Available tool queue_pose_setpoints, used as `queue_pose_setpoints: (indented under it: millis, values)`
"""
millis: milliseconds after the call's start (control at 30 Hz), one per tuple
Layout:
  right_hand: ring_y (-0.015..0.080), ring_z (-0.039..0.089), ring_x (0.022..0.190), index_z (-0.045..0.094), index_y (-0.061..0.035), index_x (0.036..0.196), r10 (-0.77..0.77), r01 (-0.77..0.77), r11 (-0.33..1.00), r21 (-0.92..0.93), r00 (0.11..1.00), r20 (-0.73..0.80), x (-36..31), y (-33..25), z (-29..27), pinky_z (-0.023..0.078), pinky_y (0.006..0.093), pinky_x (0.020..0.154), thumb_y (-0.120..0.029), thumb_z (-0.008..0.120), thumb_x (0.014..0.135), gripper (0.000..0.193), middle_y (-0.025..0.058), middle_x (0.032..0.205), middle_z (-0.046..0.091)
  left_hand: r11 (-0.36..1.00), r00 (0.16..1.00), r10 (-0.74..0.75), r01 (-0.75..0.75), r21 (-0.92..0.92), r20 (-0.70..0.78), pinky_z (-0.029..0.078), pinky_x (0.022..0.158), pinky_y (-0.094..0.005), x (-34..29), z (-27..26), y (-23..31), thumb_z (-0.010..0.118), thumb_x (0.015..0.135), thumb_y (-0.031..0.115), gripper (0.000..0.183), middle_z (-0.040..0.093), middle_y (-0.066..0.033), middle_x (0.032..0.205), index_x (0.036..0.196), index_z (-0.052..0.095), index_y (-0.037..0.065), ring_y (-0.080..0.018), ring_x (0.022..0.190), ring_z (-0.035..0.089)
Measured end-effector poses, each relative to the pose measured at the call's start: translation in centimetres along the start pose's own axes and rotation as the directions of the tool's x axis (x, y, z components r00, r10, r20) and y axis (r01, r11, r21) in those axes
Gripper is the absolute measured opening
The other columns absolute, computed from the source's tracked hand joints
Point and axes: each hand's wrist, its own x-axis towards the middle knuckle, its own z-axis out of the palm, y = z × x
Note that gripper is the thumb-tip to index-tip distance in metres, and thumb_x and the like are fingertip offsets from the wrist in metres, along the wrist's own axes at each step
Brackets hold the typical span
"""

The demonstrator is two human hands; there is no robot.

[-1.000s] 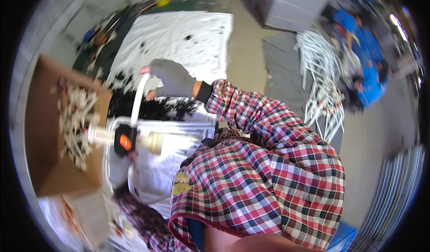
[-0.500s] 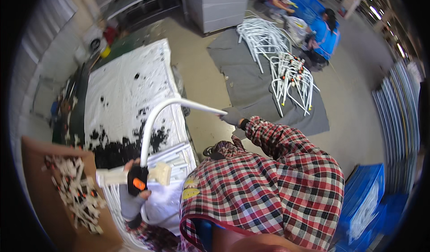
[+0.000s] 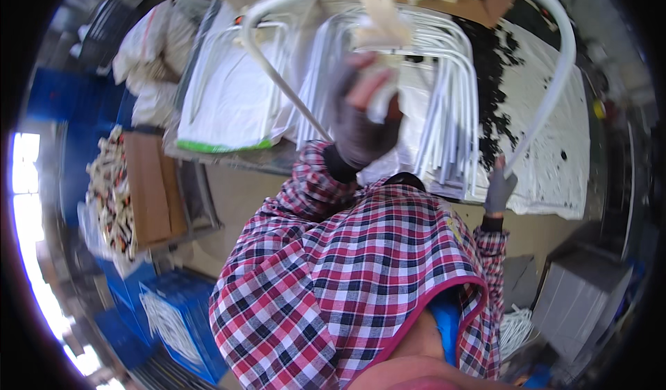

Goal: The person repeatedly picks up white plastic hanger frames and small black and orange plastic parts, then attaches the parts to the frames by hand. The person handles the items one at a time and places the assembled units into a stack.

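Across the top of the frame, a bent white tube arches over a stack of white frames. Right hand, right of centre, is closed round the tube's lower right end. Left hand, mid-frame, blurred, fingers curled just below a cream fitting; can't tell if it grips anything. Step, I'd judge: two-handed tube handling. Next move probably calls for steady right-hand support.

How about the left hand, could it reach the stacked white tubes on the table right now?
Probably yes. The left hand, blurred but seemingly empty, is close to the stacked white tubes, and nothing seems to lie between them. The raised bent tube curves around, seemingly out of the way.
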Motion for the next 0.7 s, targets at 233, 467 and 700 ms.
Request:
queue_pose_setpoints:
  millis: [233,467,700]
  values:
    - [0.0335,0.066,0.103,0.059,-0.0045,0.125,-0.277,0.492,0.871,-0.009,0.505,0.817,-7.4,-8.2,22.9,0.051,0.0419,0.089,-0.03,0.065,0.093,0.041,0.02,0.107,0.069,0.581,0.663,-0.688,0.746,-0.326,0.293,0.054,0.067,-0.0285,-5.1,1.2,-8.3,0.062,0.088,0.001,0.057,0.061,-0.0138,0.108,0.139,0.036,0.004,-0.014,0.08,0.063]
    - [0.0226,0.065,0.1,0.064,-0.0021,0.118,0.038,0.321,0.938,-0.134,0.289,0.957,-2.1,-3.8,19.3,0.051,0.0336,0.089,-0.029,0.06,0.096,0.035,0.0123,0.108,0.068,0.417,0.638,-0.764,0.596,0.686,-0.09,0.049,0.069,-0.0539,-11.6,-10.9,-31.0,0.059,0.087,0.014,0.057,0.065,-0.0296,0.084,0.138,0.039,-0.002,-0.0469,0.08,0.064]
    - [0.0148,0.065,0.083,0.067,-0.0029,0.107,-0.253,0.314,0.942,-0.117,0.897,0.363,6.7,4.5,13.5,0.051,0.0287,0.076,-0.025,0.064,0.093,0.026,0.0079,0.091,0.069,0.407,0.426,-0.871,0.347,0.845,0.244,0.05,0.09,-0.0466,-16.7,-12.6,-40.2,0.053,0.092,0.014,0.031,0.06,-0.0196,0.115,0.121,0.061,0.017,-0.0393,0.102,0.062]
